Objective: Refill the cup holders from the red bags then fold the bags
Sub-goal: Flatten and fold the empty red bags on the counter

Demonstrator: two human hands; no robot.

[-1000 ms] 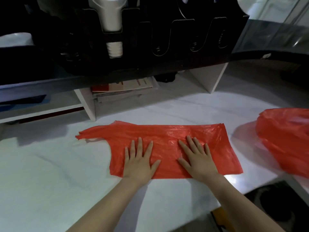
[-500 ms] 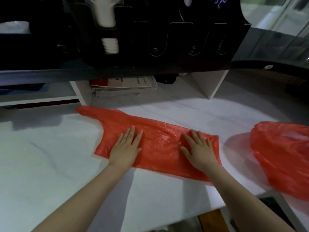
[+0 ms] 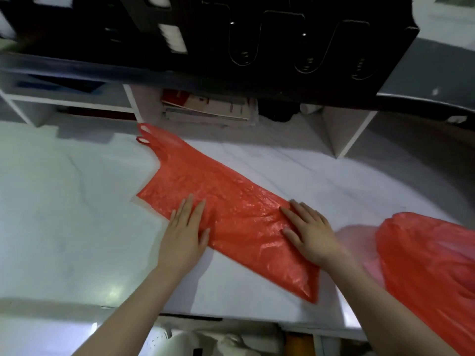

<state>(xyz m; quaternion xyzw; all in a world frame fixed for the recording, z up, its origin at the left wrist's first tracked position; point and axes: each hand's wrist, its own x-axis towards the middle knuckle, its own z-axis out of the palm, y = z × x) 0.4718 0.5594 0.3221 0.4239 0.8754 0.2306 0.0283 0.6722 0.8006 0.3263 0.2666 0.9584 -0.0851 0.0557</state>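
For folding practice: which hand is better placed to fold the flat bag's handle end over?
Left, probably: left hand lies on the bag nearer its handles; right hand presses the opposite end.

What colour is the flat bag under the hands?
Red-orange bag, clearest in the head view.

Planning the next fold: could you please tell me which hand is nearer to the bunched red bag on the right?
Right. The right hand presses the flat bag just left of the bunched bag; the left hand lies farther left.
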